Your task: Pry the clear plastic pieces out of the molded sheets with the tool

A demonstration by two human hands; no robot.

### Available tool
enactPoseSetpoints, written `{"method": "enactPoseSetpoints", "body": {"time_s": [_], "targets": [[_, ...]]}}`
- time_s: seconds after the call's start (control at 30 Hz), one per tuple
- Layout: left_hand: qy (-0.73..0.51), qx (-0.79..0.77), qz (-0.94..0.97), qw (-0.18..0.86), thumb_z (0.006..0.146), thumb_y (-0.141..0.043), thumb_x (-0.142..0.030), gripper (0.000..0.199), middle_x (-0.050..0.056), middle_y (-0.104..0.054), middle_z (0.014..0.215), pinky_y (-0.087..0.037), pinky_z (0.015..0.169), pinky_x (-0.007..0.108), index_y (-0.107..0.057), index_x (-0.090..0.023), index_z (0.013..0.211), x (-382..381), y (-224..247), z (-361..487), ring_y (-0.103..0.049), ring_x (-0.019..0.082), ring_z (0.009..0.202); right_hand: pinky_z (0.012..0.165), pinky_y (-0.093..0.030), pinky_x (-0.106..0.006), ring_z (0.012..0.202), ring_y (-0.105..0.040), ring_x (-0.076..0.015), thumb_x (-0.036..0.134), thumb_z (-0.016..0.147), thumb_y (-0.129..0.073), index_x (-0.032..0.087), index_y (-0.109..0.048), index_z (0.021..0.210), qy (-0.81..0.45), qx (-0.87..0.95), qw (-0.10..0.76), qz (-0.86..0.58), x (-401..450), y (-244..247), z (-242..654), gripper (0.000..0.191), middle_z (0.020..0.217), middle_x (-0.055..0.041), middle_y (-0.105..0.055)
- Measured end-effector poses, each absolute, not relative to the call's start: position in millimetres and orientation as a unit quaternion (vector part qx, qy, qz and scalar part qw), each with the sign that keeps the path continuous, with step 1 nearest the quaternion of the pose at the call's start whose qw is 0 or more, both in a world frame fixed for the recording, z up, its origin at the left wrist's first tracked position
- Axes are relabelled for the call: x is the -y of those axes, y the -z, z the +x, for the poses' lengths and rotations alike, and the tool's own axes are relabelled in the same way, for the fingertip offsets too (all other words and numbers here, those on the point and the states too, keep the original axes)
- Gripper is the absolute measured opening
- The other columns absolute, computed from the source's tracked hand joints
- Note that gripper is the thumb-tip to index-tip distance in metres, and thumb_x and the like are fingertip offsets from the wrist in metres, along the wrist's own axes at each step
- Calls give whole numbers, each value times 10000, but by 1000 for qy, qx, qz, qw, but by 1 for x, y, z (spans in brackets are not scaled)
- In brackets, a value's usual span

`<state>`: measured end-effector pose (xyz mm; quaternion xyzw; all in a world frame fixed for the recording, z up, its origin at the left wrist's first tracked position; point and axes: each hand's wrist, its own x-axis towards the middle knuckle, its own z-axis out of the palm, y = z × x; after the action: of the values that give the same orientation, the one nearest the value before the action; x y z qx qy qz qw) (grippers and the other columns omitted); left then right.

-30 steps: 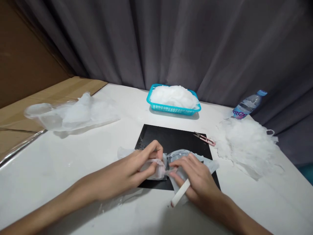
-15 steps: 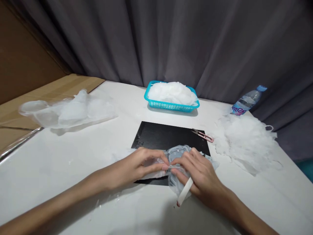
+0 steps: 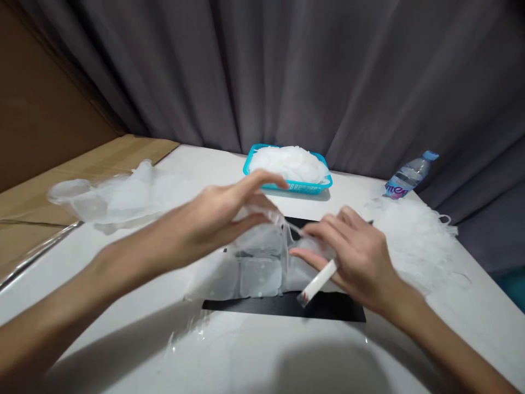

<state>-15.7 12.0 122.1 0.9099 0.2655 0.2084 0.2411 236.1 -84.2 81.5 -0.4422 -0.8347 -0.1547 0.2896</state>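
Note:
A translucent, soft-looking moulded sheet (image 3: 261,276) with squarish raised sections lies over a black mat (image 3: 287,309). My left hand (image 3: 221,210) is above it, index finger lifted, the other fingers and thumb closed around a part of the sheet. A thin translucent strip (image 3: 293,227) stretches from there to my right hand (image 3: 348,251), whose fingertips pinch its other end. Also tucked in my right hand is a slim white stick (image 3: 320,282) with a clear, red-marked end, pointing down to the left. Motion blurs the fingertips somewhat.
Behind my hands stands a blue basket (image 3: 305,187) heaped with white translucent pieces. A heap of white scraps (image 3: 418,241) and a water bottle (image 3: 410,175) are at right. More translucent sheets (image 3: 118,197) lie at left by cardboard (image 3: 135,150). A grey curtain (image 3: 287,71) hangs behind.
My hands have lifted and drawn slightly apart, with the strip stretched between them. The moulded sheet has turned to show its squarish sections. My right hand now covers most of the pink-handled snips.

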Motion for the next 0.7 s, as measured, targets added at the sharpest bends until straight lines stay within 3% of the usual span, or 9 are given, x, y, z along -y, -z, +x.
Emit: {"method": "enactPoseSetpoints", "body": {"time_s": [0.07, 0.17, 0.33, 0.5, 0.6, 0.7], "targets": [[-207, -270, 930, 141, 1061, -529, -393, 408, -37, -797, 1109, -488, 793, 274, -439, -335, 1455, -24, -145, -12, -740, 206, 960, 694, -397, -326, 888, -581, -223, 455, 969, -724, 190, -660, 1027, 41, 871, 223, -435, 67, -108, 245, 279, 954, -43, -719], [-217, -278, 935, 28, 1066, -516, -403, 333, -44, -801, 1100, -449, 728, 274, -531, -327, 1390, -38, -165, -11, -738, 195, 872, 695, -387, -304, 896, -613, -206, 387, 986, -713, 209, -621, 894, -15, 873, 176, -454, 47, -140, 261, 221, 926, -19, -696], [-277, -326, 900, -77, 1048, -509, -437, 255, -6, -788, 1043, -430, 705, 299, -724, -302, 1075, -50, -167, -12, -727, 222, 877, 660, -344, -318, 839, -605, -217, 331, 982, -704, 217, -629, 878, 130, 783, 235, -561, 35, -160, 273, 171, 868, -19, -671], [-327, -384, 850, -155, 1116, -386, -470, 369, 35, -733, 1177, -419, 788, 316, -675, -268, 1223, -51, -167, -10, -628, 236, 1081, 692, -389, -352, 983, -606, -290, 391, 1046, -595, 210, -634, 1059, 283, 699, 336, -565, 29, -152, 260, 185, 1022, -91, -677], [-316, -400, 848, -147, 1119, -387, -455, 373, 30, -730, 1161, -372, 746, 312, -682, -263, 1241, -52, -170, -16, -613, 237, 1047, 688, -417, -350, 957, -611, -271, 328, 1051, -589, 226, -631, 1059, 245, 767, 288, -519, 34, -145, 256, 111, 1026, -78, -702], [-224, -347, 910, -41, 1086, -472, -434, 326, 18, -748, 1136, -361, 738, 297, -739, -261, 1150, -54, -168, -25, -647, 232, 964, 670, -441, -326, 880, -644, -231, 250, 1006, -652, 244, -668, 1019, 103, 847, 208, -478, 45, -136, 259, 22, 979, -42, -731]]}}
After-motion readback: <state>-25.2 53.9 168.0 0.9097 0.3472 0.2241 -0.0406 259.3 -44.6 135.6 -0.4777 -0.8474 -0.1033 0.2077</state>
